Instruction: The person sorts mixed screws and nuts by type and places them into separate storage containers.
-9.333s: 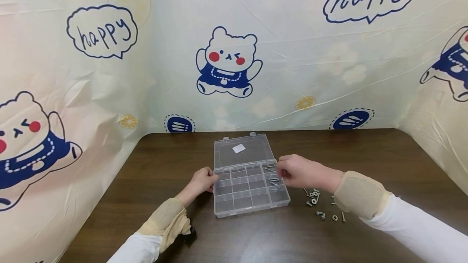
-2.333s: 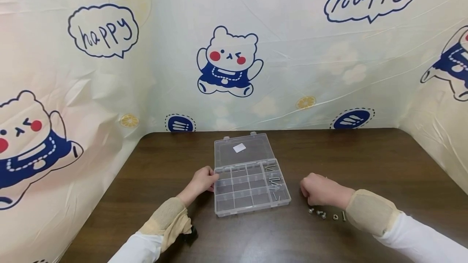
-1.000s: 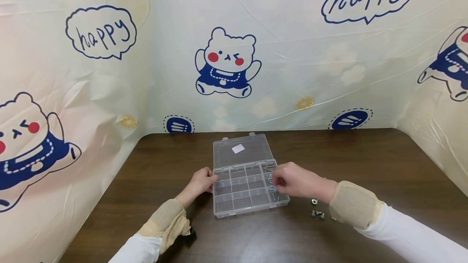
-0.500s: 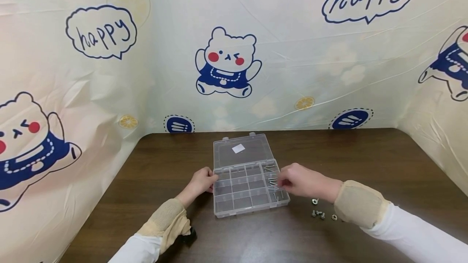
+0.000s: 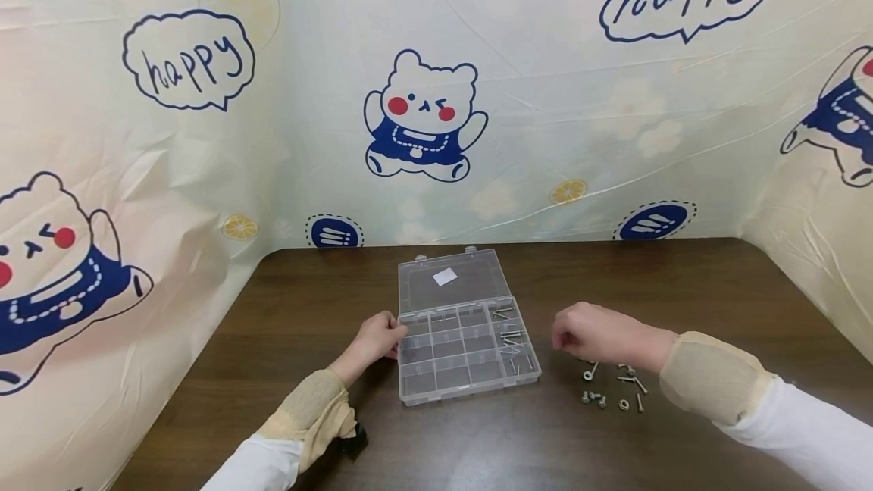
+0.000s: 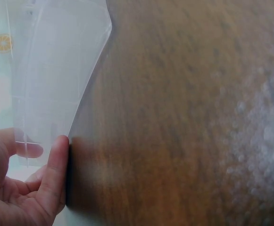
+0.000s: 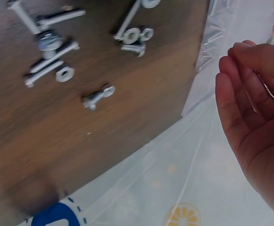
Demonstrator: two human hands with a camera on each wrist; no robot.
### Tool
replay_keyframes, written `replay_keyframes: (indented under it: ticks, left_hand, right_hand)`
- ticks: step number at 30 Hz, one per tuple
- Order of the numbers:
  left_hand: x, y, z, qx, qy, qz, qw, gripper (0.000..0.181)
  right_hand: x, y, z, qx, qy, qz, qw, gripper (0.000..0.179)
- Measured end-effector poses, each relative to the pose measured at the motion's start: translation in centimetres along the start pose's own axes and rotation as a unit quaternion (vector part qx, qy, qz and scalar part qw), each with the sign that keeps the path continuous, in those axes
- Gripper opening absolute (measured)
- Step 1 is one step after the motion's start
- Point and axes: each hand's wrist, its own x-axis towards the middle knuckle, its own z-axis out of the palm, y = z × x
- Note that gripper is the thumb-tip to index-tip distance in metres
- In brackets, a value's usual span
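Silver bolts and nuts point(image 7: 49, 42), nearest, toward the right edge of the table point(image 5: 518, 445). Seems mid-sorting; calls next for pinching another piece. Hovers just beyond with right hand point(image 5: 589, 329), loosely curled, apparently holding nothing. Pinches with left hand point(image 5: 371, 337) the clear compartment box point(image 5: 472, 390), mid-table, lid point(image 5: 470, 286) open toward the far edge, screws point(image 5: 511, 335) in its right column.

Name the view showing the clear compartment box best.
Head view: the clear compartment box shows nearly whole, lid open. Left wrist shows one part, gripped by the left hand; right wrist, only a cropped portion.
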Motion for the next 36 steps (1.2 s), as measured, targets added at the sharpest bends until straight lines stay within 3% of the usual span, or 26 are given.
replay_keyframes:
  ticks: [25,36]
  left_hand:
    - [0.0,-0.1,-0.1,-0.002,-0.004,0.001,1.0,0.008]
    - [0.1,-0.2,-0.1,-0.005,-0.004,0.0,1.0,0.009]
  right_hand:
    - [-3.5,2.1,2.4,0.027,-0.034,0.059,0.9973,0.022]
    - [-4.1,2.7,3.0,0.004,-0.024,0.039,0.9989,0.028]
